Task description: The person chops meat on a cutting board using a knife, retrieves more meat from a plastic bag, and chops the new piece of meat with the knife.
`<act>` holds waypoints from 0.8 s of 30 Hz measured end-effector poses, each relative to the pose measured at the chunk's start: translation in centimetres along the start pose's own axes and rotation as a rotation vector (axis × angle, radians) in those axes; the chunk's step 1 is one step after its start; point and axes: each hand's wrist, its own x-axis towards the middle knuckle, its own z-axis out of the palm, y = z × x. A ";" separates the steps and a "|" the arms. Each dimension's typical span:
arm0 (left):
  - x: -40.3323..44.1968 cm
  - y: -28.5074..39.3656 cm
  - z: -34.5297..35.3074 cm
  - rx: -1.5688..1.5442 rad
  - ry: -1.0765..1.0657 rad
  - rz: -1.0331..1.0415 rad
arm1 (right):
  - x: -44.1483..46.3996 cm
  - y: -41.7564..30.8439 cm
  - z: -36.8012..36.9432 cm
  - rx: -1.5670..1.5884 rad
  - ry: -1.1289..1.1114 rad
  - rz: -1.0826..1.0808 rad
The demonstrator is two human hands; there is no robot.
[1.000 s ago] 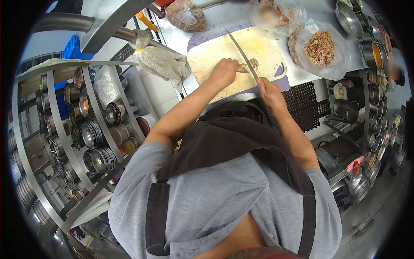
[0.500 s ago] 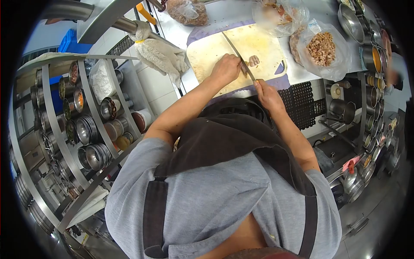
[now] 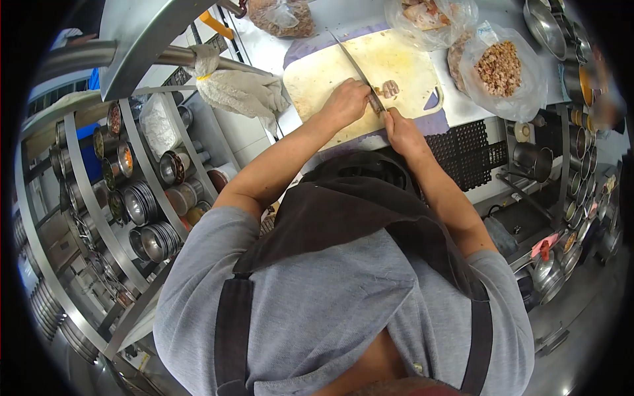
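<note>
Knife and bent fingertips crowd a meat strip near five o'clock on the board.
Clocked from the centre of the cutting board (image 3: pixel 316 78), the right hand (image 3: pixel 404 134) grasps the kitchen knife (image 3: pixel 352 60) at five, tip toward eleven; the left hand (image 3: pixel 347 104), at seven, is curled beside the blade, its hold on the meat strip (image 3: pixel 376 103) unclear. Sliced meat (image 3: pixel 391 88) lies toward four. A fingertip reaching under the edge could be cut; greasy meat could skid, or the purple cloth (image 3: pixel 432 125) beneath could let the board slide.
</note>
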 end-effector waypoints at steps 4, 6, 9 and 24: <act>0.6 0.5 -0.2 0.009 0.005 -0.039 | -0.4 0.6 0.3 -0.033 0.040 -0.015; 0.1 0.5 0.0 0.012 0.008 -0.064 | -0.9 0.9 0.2 -0.043 0.048 -0.033; 0.2 0.9 0.1 0.019 0.065 -0.074 | -2.7 0.8 -0.9 -0.034 0.101 -0.076; 5.8 2.7 -1.9 0.159 -0.343 0.379 | -6.8 3.2 -2.2 0.058 0.383 0.082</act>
